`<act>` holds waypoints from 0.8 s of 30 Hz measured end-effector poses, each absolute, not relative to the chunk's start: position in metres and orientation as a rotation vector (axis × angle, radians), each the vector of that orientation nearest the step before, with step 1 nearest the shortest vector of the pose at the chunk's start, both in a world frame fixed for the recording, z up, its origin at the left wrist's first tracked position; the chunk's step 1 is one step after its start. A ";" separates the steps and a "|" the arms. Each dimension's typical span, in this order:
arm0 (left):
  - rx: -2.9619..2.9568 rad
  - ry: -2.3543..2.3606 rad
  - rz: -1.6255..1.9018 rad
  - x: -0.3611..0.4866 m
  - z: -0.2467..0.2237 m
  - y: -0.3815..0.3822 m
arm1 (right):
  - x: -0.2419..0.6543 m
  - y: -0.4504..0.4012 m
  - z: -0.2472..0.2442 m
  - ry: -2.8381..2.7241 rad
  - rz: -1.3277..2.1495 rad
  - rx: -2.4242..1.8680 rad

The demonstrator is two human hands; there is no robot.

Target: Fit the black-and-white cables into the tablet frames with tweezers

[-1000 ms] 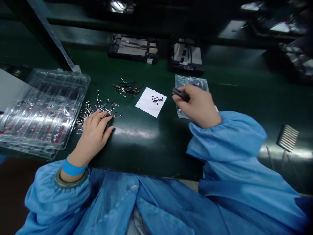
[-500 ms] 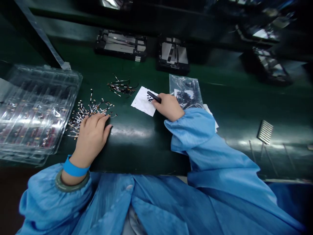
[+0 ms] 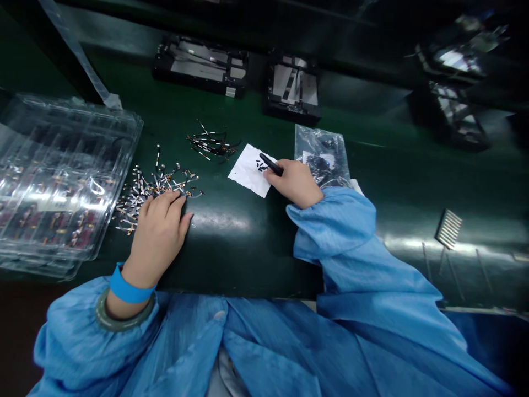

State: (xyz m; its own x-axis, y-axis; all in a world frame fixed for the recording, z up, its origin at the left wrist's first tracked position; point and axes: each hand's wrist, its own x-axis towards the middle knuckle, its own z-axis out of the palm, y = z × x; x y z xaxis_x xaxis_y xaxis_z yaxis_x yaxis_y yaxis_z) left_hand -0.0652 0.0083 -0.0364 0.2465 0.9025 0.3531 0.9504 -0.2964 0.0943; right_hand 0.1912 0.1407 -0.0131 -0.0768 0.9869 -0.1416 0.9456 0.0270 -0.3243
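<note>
In the head view my left hand (image 3: pixel 161 231) lies palm down at the near edge of a pile of small flex cables (image 3: pixel 138 190). Its fingers are stretched out and the thumb stands apart; the fingertips touch or nearly touch the cables. My right hand (image 3: pixel 298 181) is closed on a black pen-shaped tool (image 3: pixel 271 164), whose far end points up and left over a white paper sheet (image 3: pixel 250 177). Several tiny black pieces (image 3: pixel 260 165) lie on the sheet just under the tool. The tool's lower end is hidden by my fingers.
Stacked clear plastic trays (image 3: pixel 53 204) stand at the left. A smaller bunch of cables (image 3: pixel 211 146) lies behind the sheet. Right of it is a clear bag (image 3: pixel 324 154) with dark parts. Black fixtures (image 3: pixel 202 66) line the back; a ridged metal block (image 3: pixel 448 229) lies far right.
The whole view has shifted slightly, with the sheet and bag now further right in the picture. Both hands keep nearly the same places relative to the cables and sheet.
</note>
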 end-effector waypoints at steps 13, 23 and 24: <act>-2.386 -1.797 -0.548 -0.065 -0.037 0.007 | 0.199 0.139 -0.009 -1.846 0.925 -1.940; -2.413 -1.875 -0.515 -0.065 -0.037 0.007 | 0.205 0.138 -0.008 -1.945 0.808 -1.849; -2.418 -1.886 -0.510 -0.065 -0.036 0.007 | 0.204 0.139 -0.009 -1.980 0.789 -1.853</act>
